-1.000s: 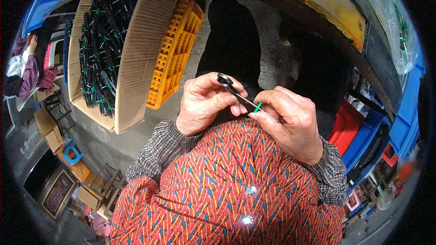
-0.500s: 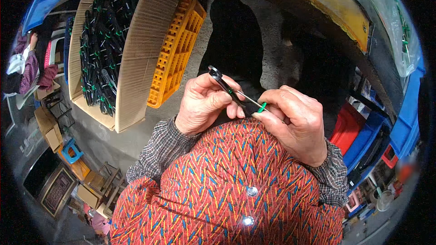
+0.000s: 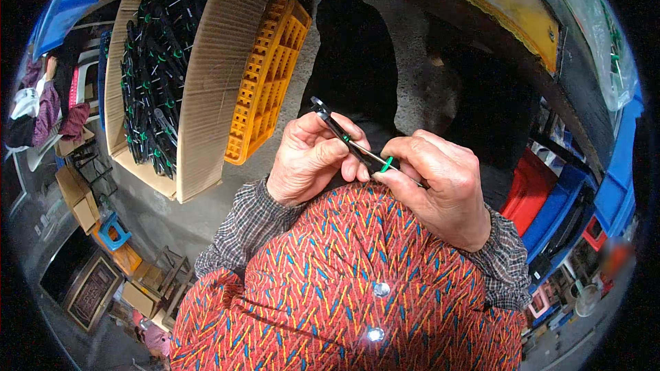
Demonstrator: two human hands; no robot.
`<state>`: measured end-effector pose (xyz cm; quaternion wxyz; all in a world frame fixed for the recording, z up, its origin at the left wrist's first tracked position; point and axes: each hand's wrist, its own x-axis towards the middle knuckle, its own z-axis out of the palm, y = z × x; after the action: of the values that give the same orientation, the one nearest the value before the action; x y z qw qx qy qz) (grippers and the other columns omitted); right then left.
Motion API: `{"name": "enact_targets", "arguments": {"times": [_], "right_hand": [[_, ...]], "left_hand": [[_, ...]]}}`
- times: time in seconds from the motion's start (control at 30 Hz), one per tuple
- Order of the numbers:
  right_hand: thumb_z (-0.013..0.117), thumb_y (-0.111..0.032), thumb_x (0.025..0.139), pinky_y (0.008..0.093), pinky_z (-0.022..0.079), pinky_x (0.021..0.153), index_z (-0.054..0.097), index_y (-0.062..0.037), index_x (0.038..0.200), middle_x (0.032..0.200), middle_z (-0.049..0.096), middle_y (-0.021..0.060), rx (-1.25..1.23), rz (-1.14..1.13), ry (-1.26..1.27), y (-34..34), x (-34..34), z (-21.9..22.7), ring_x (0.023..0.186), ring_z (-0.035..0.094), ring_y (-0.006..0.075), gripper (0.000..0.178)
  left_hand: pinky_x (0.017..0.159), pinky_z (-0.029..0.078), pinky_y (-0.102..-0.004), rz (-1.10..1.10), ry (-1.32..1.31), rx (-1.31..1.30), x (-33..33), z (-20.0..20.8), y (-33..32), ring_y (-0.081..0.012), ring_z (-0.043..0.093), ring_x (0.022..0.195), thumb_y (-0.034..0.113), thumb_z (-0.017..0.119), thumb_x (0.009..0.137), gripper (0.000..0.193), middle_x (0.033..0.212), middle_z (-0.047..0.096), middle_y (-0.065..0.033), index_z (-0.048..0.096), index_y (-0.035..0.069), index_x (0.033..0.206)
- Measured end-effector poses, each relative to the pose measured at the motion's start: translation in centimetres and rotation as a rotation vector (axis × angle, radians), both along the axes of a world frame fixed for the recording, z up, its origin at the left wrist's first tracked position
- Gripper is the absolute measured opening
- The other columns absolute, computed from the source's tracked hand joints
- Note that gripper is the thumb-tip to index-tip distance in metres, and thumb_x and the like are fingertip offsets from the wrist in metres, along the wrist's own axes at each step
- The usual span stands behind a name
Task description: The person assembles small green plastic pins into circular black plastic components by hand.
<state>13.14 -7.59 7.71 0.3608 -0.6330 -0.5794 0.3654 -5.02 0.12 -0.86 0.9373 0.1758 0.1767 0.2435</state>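
"What do the hands hold?"

"The left hand [image 3: 306,158] pinches a slim black handle piece [image 3: 327,117] between thumb and fingers. The right hand [image 3: 443,182] is closed narrowly, thumb and forefinger on a small green ring [image 3: 387,164] at the end of a thin metal rod [image 3: 364,149]."

"Where is all that, going by the cardboard box [image 3: 221,75]?"

"To the right of the box and level with its lower end, well apart from it. The piece is held in the air, slanting down toward the right hand."

"What has just changed?"

"Half a second ago the rod stood off from the black piece, with a clear gap. Now the ring sits a little nearer the left hand and the rod lies closer along the piece. I judge the two parts to be better lined up, but I cannot tell whether anything is fastened."

"And around the box?"

"Many black tools [image 3: 152,72] with green parts and metal rods lie inside it. A yellow-orange plastic crate [image 3: 267,82] stands just beside its right wall."
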Motion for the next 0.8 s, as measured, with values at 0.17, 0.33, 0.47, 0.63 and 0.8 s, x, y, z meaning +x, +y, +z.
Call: {"name": "enact_targets", "arguments": {"times": [0.17, 0.33, 0.47, 0.63, 0.8], "right_hand": [[0.069, -0.004, 0.074, 0.0381, 0.046, 0.056, 0.058, -0.0006, 0.081, 0.071, 0.056, 0.0130, -0.013, -0.003, -0.001, 0.0, 0.0, -0.1, 0.064, 0.058, 0.0308, 0.014], [0.069, -0.005, 0.075, 0.0381, 0.046, 0.056, 0.058, -0.0003, 0.081, 0.071, 0.056, 0.0132, -0.006, -0.001, -0.002, 0.0, 0.0, -0.1, 0.064, 0.059, 0.0307, 0.014], [0.068, -0.005, 0.076, 0.0382, 0.046, 0.055, 0.058, 0.0012, 0.082, 0.070, 0.057, 0.0139, -0.046, -0.003, 0.023, 0.1, 0.0, 0.0, 0.064, 0.059, 0.0310, 0.013], [0.068, -0.006, 0.078, 0.0319, 0.041, 0.050, 0.060, 0.0018, 0.082, 0.064, 0.051, 0.0103, -0.124, -0.038, 0.155, -0.2, 0.2, -0.3, 0.054, 0.050, 0.0194, 0.012], [0.068, -0.008, 0.079, 0.0260, 0.032, 0.047, 0.061, 0.0013, 0.081, 0.061, 0.045, 0.0036, -0.329, -0.091, 0.383, -0.5, 0.3, -0.7, 0.051, 0.038, 0.0071, 0.012]], "left_hand": [[0.069, 0.057, -0.0383, 0.005, 0.038, 0.012, 0.2, 0.4, 0.1, -0.0217, 0.064, 0.068, 0.007, 0.063, 0.088, 0.021, 0.095, 0.064, -0.0198, 0.058, -0.004, 0.105], [0.068, 0.056, -0.0355, 0.011, 0.066, 0.082, 0.3, 0.7, 0.1, -0.0214, 0.065, 0.069, 0.006, 0.064, 0.087, 0.020, 0.092, 0.064, -0.0191, 0.059, -0.005, 0.103], [0.068, 0.056, -0.0331, 0.018, 0.099, 0.134, 0.3, 0.7, 0.3, -0.0212, 0.065, 0.071, 0.003, 0.063, 0.086, 0.017, 0.091, 0.064, -0.0181, 0.060, -0.006, 0.101], [0.068, 0.056, -0.0314, 0.014, 0.154, 0.255, 0.1, 0.8, 0.6, -0.0208, 0.066, 0.073, -0.002, 0.062, 0.085, 0.014, 0.092, 0.063, -0.0177, 0.061, -0.006, 0.099], [0.068, 0.056, -0.0284, -0.032, 0.256, 0.467, -0.2, 1.4, 1.4, -0.0189, 0.066, 0.075, -0.005, 0.061, 0.085, 0.013, 0.096, 0.063, -0.0169, 0.062, -0.006, 0.098]]}}
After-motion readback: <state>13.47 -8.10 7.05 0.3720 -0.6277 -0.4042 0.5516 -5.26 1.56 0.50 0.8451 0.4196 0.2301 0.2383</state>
